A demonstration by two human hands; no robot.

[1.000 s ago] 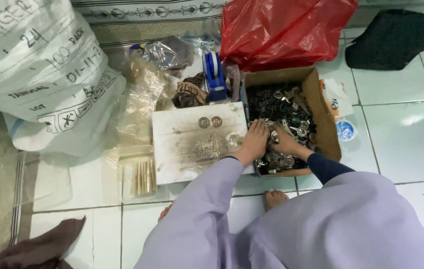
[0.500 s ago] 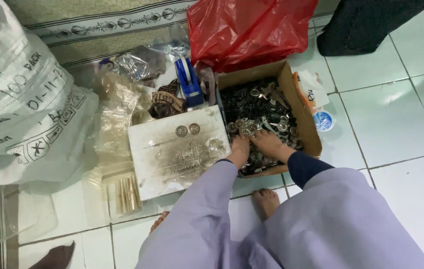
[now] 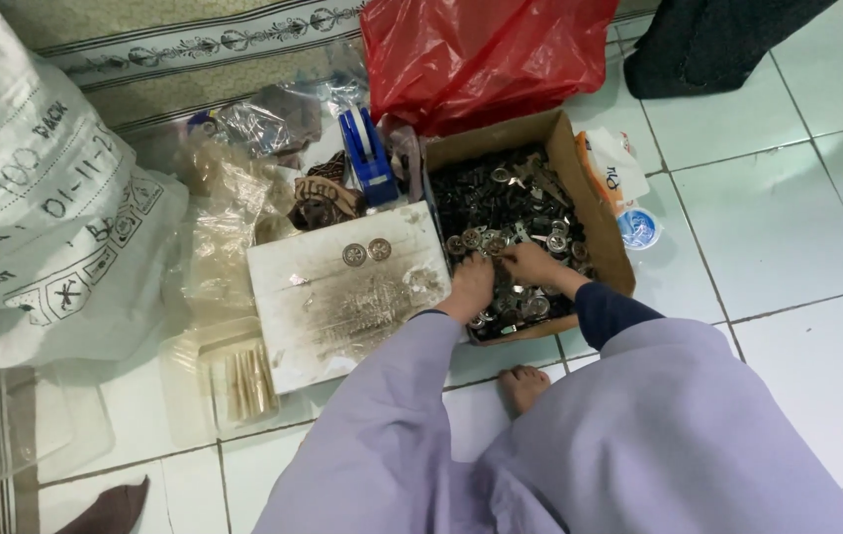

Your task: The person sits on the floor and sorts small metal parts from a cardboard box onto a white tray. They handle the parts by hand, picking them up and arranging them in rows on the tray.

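Note:
A brown cardboard box [image 3: 594,229] on the tiled floor holds a heap of small round metal parts [image 3: 501,203]. Both my hands reach into its near end. My left hand [image 3: 469,287] rests on the parts by the box's left wall, fingers curled into the heap. My right hand [image 3: 530,264] lies just beside it, fingertips pinching among the pieces; what it grips is too small to tell. Left of the box lies a stained white board [image 3: 342,297] with two round metal pieces [image 3: 367,252] on it.
A red plastic bag [image 3: 486,54] sits behind the box, a blue tape dispenser [image 3: 364,148] and clear plastic bags [image 3: 234,208] to its left. A big white sack [image 3: 41,208] fills the left side. A small packet [image 3: 619,183] lies right of the box. My bare foot [image 3: 523,384] shows below.
The view has drifted, so everything sits lower and more to the right. My hands stay in the box, with the fingers shifting slightly among the metal parts.

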